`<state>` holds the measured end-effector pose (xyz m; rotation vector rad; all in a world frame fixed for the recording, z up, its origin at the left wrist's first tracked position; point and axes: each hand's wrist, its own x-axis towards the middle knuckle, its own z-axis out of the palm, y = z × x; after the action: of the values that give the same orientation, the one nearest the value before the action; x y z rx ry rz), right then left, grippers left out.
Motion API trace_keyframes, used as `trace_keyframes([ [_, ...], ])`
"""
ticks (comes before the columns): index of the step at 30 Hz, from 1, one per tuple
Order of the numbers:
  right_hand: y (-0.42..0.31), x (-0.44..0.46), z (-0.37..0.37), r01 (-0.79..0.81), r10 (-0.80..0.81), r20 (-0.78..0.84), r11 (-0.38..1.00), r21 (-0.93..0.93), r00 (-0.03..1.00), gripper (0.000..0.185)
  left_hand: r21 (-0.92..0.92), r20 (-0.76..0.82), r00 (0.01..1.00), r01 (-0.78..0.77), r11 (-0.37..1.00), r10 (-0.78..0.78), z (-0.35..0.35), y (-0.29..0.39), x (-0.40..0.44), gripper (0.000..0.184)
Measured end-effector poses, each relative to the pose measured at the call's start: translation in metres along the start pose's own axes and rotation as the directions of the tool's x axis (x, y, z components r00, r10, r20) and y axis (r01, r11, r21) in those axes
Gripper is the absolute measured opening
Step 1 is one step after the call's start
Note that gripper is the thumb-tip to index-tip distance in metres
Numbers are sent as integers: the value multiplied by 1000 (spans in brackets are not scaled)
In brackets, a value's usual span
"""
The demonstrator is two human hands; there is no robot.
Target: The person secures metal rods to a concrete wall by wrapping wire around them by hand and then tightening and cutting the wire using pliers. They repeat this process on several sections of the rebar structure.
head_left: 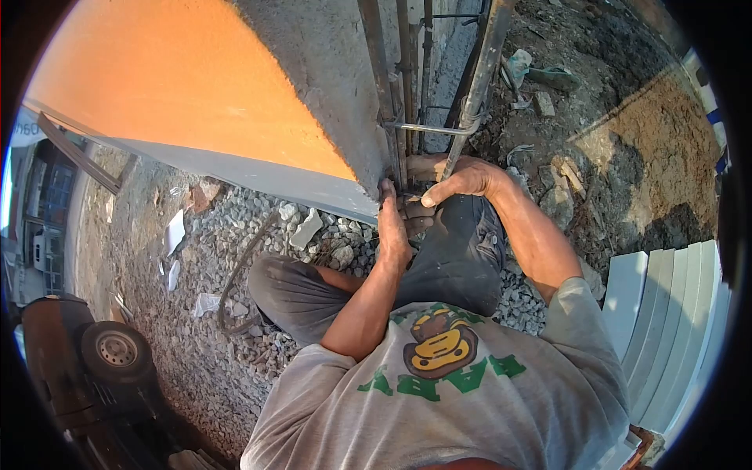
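Note:
Several upright steel reinforcing bars [404, 86] stand in the gap beside the wall edge, tied by a bent steel stirrup [435, 128]. My right hand [470, 178] curls round the slanting front bar [479, 78], its fingers behind it and its thumb in front. Lower down, my left hand [394, 231] is at the foot of the bars, close to the wall corner. Its thumb points up and its fingers bend in toward the right; what they close on is hidden. Both hands are close together, between my knees.
An orange and grey wall [204, 86] rises at the left. Gravel [227, 227] covers the ground, with a bent rod [243, 274] on it. Stacked pale slabs [666, 329] stand at the right. A dark vehicle [63, 376] is at lower left; rubble [560, 188] lies right of the bars.

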<state>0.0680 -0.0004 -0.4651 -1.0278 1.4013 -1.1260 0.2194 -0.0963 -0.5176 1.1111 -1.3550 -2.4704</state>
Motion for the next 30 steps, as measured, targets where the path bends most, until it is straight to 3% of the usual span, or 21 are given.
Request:
trace_keyframes([
  [7, -1, 0, 0, 16, -17, 36, 999, 31, 999, 78, -35, 4, 1000, -13, 999, 14, 0, -2, 0, 72],
  [10, -10, -5, 8, 11, -11, -42, 1000, -1, 999, 76, -23, -27, 999, -21, 1000, 20, 1, -3, -2, 67],
  [13, -8, -6, 18, 77, -66, -85, 988, 137, 994, 71, -31, -37, 998, -57, 998, 56, 0, -12, -3, 61],
  [15, -10, -9, 25, 31, -6, -237, 994, 101, 971, 67, -45, -28, 989, -147, 988, 146, -7, -23, 3, 54],
  [19, -10, -11, 28, -24, 33, -295, 999, 35, 955, 62, -46, 9, 997, -76, 996, 76, -9, -20, 1, 48],
  [22, -4, -6, 30, 20, -13, -314, 1000, 19, 949, 59, -116, -101, 995, 6, 993, -18, -4, -14, 0, 44],
  [24, 14, 3, 38, 180, -187, -513, 982, -65, 838, 52, -258, -58, 998, 5, 966, -21, -2, -13, -2, 39],
  [25, 16, 2, 41, 179, -186, -511, 982, -64, 839, 52, -259, -60, 998, 6, 966, -22, -3, -11, -4, 39],
  [29, 11, -22, 63, -93, -238, -754, 925, -368, 612, 45, -325, 60, 995, 99, 941, -84, -6, -5, -6, 35],
  [30, 13, -32, 67, -39, -320, -748, 908, -418, 582, 41, -367, 59, 994, 107, 924, -92, -5, -3, -8, 34],
])
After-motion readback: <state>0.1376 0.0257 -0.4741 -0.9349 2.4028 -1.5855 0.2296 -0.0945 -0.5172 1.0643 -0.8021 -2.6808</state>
